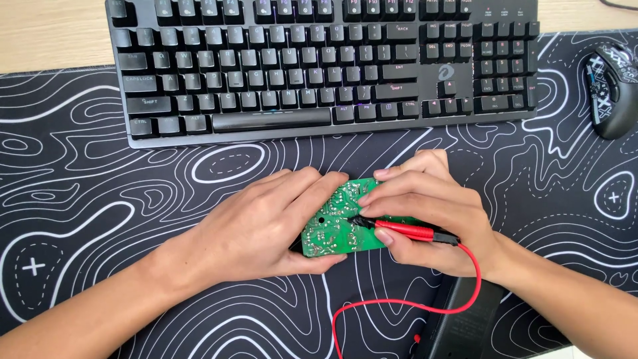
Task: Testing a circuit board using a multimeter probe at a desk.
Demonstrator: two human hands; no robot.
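My left hand (266,229) grips the left end of a small green printed circuit board (332,229), fingers curled over its top edge and thumb under its lower edge, solder side up. My right hand (432,213) is closed on a red test probe with a black tip (405,231), pinched between thumb and fingers, its tip touching the board near the middle. The board sits just above a black bench mat with white contour lines (100,199), in front of a dark mechanical keyboard (319,66). The probe's red wire (399,304) loops down towards me. A black patterned mouse (610,90) lies at the far right.
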